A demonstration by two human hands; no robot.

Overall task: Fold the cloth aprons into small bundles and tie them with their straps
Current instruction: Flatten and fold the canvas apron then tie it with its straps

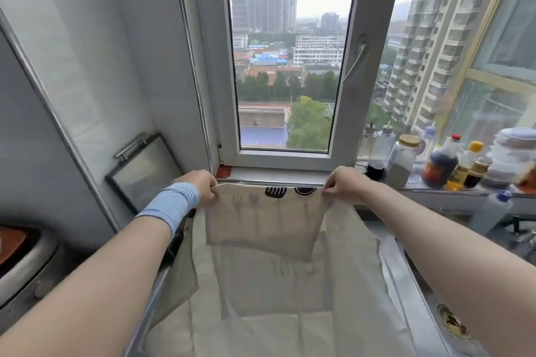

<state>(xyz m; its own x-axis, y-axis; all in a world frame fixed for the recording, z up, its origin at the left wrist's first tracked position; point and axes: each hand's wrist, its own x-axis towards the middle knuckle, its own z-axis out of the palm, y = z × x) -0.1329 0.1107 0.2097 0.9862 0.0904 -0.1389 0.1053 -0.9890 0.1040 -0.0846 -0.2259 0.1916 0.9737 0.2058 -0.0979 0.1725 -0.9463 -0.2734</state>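
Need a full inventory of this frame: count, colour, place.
apron: one, beige with black print, held up below the window
window: one, white frame, centre
bottles: several, dark and clear, right sill
glass panel: one, dark frame, silver handle, leaning on left wall
appliance: one, silver, lower left
wristband: one, blue, left wrist
left hand: pinches apron's top left corner
right hand: pinches apron's top right corner

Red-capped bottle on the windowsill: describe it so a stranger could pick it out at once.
Start at the tall window, then follow the ledge to its right, crowded with bottles. The dark bottle stands between a pale jar with a tan lid and a slimmer yellow-capped bottle. It alone has a red cap over dark, almost black contents.
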